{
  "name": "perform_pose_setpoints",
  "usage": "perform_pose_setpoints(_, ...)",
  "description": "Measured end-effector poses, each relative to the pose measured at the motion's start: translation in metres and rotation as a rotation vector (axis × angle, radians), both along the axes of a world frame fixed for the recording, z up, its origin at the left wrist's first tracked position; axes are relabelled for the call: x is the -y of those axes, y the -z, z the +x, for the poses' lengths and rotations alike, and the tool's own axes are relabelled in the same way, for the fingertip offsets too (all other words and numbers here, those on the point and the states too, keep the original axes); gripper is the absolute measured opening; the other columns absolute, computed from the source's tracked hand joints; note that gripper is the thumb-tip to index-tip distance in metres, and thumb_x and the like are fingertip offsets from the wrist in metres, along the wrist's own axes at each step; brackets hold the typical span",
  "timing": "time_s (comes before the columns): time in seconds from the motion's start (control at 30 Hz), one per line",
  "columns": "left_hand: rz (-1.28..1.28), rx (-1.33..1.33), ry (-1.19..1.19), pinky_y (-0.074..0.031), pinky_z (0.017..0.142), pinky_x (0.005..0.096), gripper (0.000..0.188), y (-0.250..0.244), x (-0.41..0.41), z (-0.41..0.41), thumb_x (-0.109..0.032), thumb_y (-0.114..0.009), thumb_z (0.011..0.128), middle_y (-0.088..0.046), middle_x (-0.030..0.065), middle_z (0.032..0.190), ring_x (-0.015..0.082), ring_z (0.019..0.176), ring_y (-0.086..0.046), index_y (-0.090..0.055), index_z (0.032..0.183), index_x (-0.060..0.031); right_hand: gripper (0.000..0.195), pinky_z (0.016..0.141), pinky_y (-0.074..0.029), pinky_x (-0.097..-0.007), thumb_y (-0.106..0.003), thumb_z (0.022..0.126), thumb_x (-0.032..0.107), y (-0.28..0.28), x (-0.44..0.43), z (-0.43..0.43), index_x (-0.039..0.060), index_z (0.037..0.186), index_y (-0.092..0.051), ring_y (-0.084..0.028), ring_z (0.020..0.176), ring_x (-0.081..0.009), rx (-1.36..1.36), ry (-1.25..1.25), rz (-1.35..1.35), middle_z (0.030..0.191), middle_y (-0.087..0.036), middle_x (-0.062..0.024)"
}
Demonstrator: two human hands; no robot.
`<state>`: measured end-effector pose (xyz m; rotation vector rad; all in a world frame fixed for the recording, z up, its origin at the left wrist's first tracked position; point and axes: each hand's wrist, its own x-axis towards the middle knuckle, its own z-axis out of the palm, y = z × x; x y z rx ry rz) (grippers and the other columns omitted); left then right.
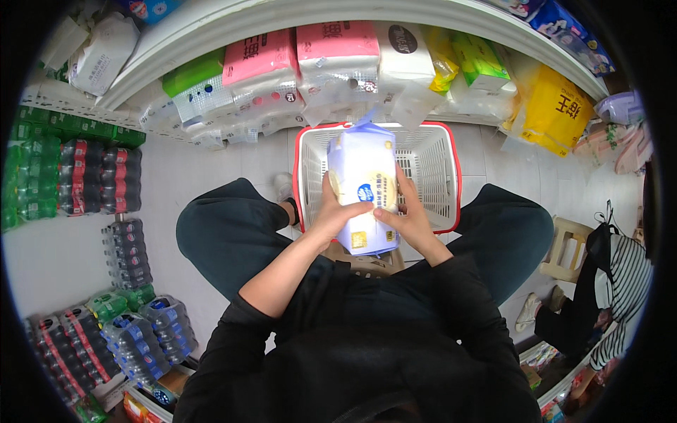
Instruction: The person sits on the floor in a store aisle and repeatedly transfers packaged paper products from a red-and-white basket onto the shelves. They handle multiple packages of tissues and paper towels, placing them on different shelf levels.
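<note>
Between both hands I hold a pale lavender pack of soft tissues [362, 158], which bears writing and a blue logo. My left hand [338, 209] grips its left side, thumb across the top face. On the right side, my right hand [407, 211] holds it with the thumb reaching toward the other thumb. The pack hangs over a white plastic shopping basket [431, 174] with a red rim, which stands on the floor between my knees. Slatted walls and floor show on the basket's right side; the pack hides part of its inside.
Ahead runs a shelf [296, 13] with pink tissue packs [338, 45], a white pack [404, 55] and a yellow pack [558, 108]. Shrink-wrapped drink bottles [79, 177] stack at the left. A beige plastic stool [566, 248] and a person in stripes [624, 275] are at the right.
</note>
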<state>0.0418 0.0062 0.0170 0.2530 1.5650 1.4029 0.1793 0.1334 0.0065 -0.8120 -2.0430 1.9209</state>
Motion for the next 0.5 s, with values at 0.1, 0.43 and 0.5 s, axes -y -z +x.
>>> perform_pose_setpoints(0.1, 0.082, 0.347, -0.144, -0.050, 0.090, 0.0389, 0.086, -0.003, 0.010, -0.018, -0.015, -0.072, 0.075, -0.048, 0.0194, 0.123, 0.0281, 0.112, -0.055, -0.017, 0.140, -0.0041, 0.069, 0.083, -0.048, -0.0305, -0.069, 0.083, 0.020, 0.003, -0.017, -0.017, 0.0052, 0.142, -0.036, -0.050, 0.109, -0.0184, -0.028, 0.064, -0.289, 0.122, -0.051, -0.0093)
perform_pose_setpoints(0.43, 0.089, 0.384, -0.642, -0.044, 0.097, 0.0386, 0.071, 0.008, 0.045, -0.028, -0.012, -0.064, 0.083, -0.045, 0.0167, 0.126, 0.0272, 0.117, -0.050, -0.021, 0.138, -0.0042, 0.069, 0.092, -0.045, -0.0412, -0.075, 0.074, 0.024, 0.235, -0.019, -0.006, 0.0005, 0.131, -0.046, -0.056, 0.104, -0.0360, 0.613, -0.187, 0.326, 0.114, -0.056, -0.0223)
perform_pose_setpoints(0.5, 0.047, 0.396, -0.667, -0.043, 0.097, 0.0389, 0.077, 0.008, 0.046, -0.023, -0.010, -0.065, 0.081, -0.045, 0.0174, 0.125, 0.0282, 0.117, -0.049, -0.017, 0.141, -0.0056, 0.073, 0.093, -0.044, -0.0447, -0.078, 0.069, 0.024, 0.224, 0.000, -0.025, 0.0027, 0.131, -0.047, -0.051, 0.111, -0.0422, 0.669, -0.324, 0.308, 0.120, -0.050, -0.0282)
